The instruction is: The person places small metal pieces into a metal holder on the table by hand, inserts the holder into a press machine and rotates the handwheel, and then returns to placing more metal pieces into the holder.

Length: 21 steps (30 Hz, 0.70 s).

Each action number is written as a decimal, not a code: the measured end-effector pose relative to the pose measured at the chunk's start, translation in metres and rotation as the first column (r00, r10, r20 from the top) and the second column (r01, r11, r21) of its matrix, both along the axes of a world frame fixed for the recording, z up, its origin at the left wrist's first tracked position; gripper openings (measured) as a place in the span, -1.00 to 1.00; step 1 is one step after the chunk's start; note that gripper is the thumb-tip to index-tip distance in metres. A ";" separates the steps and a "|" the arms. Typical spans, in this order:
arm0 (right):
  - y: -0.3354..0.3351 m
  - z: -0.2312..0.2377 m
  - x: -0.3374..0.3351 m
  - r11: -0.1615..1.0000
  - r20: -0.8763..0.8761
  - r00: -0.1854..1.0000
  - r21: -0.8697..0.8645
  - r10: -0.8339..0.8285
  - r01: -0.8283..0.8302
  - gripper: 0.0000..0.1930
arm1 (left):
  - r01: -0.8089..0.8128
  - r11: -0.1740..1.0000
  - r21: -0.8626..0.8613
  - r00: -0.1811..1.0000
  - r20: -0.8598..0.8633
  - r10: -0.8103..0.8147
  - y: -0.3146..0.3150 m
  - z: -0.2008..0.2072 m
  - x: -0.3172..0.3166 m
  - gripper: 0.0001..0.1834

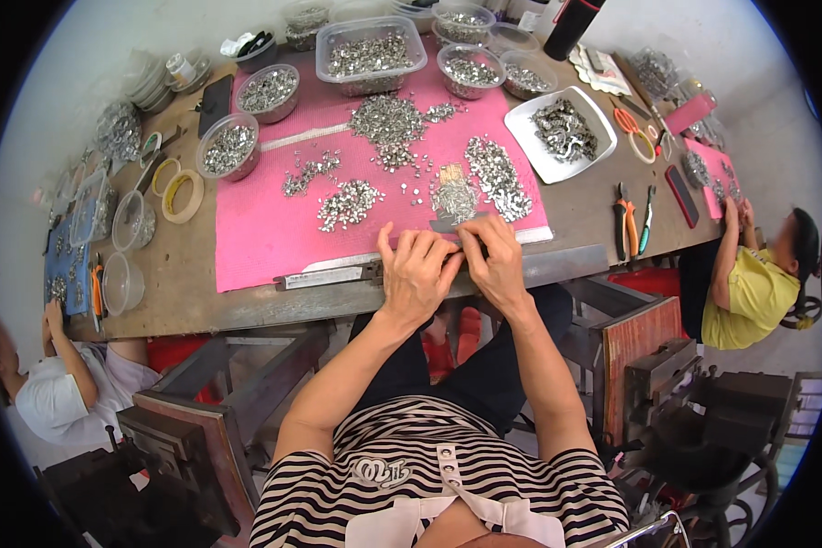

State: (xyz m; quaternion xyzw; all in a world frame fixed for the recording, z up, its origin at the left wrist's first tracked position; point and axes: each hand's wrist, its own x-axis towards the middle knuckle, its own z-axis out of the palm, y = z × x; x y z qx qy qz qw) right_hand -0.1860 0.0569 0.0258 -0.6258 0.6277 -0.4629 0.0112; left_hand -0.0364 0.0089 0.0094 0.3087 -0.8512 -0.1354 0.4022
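Note:
My left hand (416,274) and my right hand (495,265) meet at the near edge of a pink mat (260,247). Thumbs and fingertips are pinched close together, and whatever lies between them is hidden or too small to name. Just beyond the fingertips, a heap of thin silvery metal pieces (454,198) sits by a flat grey piece (444,224). To its right spreads a long pile of small shiny metal parts (498,178); another pile of metal parts (349,205) lies to the left. A flat metal strip (324,278) runs along the table edge beside my left hand.
Plastic tubs of metal parts (372,82) line the back. A white tray (605,137), orange-handled pliers (627,228) and scissors (639,137) lie right; tape rolls (184,196) lie left. Co-workers sit at the left (59,393) and right (749,301).

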 end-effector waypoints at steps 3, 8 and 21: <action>-0.031 0.004 -0.002 0.999 -0.030 0.999 0.029 0.023 -0.022 -0.95 | 0.009 1.000 0.023 1.000 0.004 -0.009 0.002 0.002 0.002 -0.78; -0.062 0.002 -0.008 0.985 -0.097 0.990 0.149 0.101 -0.086 -0.89 | 0.014 0.999 0.034 0.998 -0.058 -0.012 -0.001 0.016 0.038 -0.76; 0.016 0.001 -0.009 0.985 -0.050 0.989 0.107 0.140 -0.134 -0.87 | -0.279 0.960 0.014 0.950 0.146 0.274 -0.020 0.001 0.187 -0.54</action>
